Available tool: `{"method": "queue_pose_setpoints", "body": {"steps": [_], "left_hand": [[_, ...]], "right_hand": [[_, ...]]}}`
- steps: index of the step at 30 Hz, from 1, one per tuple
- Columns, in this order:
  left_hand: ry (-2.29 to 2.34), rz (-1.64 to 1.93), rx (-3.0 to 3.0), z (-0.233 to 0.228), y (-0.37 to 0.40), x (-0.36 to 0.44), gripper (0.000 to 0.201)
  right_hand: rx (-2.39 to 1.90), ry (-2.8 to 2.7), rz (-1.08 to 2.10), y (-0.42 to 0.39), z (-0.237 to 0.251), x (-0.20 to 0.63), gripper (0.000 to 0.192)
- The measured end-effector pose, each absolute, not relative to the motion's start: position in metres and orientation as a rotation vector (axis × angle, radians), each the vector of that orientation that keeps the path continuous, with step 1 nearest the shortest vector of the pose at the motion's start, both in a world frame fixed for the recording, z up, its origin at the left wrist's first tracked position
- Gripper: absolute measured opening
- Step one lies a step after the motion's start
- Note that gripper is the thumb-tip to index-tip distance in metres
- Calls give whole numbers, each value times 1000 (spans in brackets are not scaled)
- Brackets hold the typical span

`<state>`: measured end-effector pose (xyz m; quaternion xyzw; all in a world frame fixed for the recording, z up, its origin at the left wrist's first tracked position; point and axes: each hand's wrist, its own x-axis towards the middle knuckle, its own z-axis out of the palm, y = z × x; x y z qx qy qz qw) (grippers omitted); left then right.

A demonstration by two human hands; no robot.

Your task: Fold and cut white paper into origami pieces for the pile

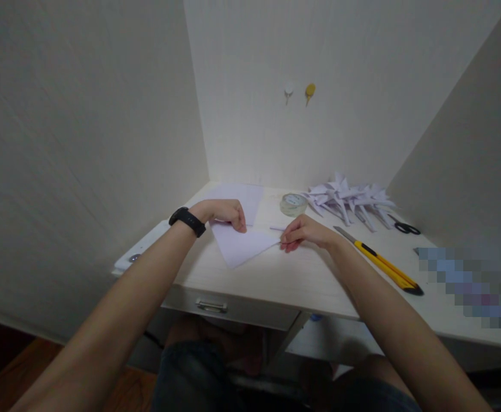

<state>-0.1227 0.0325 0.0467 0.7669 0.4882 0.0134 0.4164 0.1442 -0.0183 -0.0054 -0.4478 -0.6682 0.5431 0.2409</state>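
Tape roll (294,203) left of folded papers (348,200)

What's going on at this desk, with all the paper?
A person sits at a pale desk with both hands on a folded sheet of lilac paper. The left hand presses on its upper edge and the right hand pinches its right corner. A flat sheet lies behind it. Farther back sit a roll of tape and a pile of folded paper shapes. A yellow utility knife and black-handled scissors lie to the right, untouched.
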Motion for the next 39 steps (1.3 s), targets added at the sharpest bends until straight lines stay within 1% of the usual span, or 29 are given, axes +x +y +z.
{"method": "queue_pose_setpoints", "body": {"steps": [2,6,9,13,17,23,31,35,39], "left_hand": [[1201,50,1941,46,33,-128,18],[1155,90,2010,43,34,-131,22],[1091,115,2044,40,32,-126,24],[998,156,2071,34,26,-112,26],[1022,190,2059,30,21,-98,22],[1000,220,2035,35,18,-98,22],[993,216,1946,36,13,-127,22],[1033,171,1930,34,16,-160,23],[1151,78,1964,45,25,-192,26]], "right_hand": [[-1220,-1821,1384,-14,-8,148,29],[-1173,-1676,1026,-3,-20,147,38],[-1106,-1677,891,-2,-25,139,44],[-1096,-1874,952,-11,-24,128,37],[-1111,-1945,1010,-16,-22,124,28],[-1117,-1879,1080,-14,-15,132,27],[-1144,-1793,1165,-12,-6,149,22],[-1130,-1777,1185,-11,-4,152,19],[-1132,-1713,1216,-11,-4,152,20]]}}
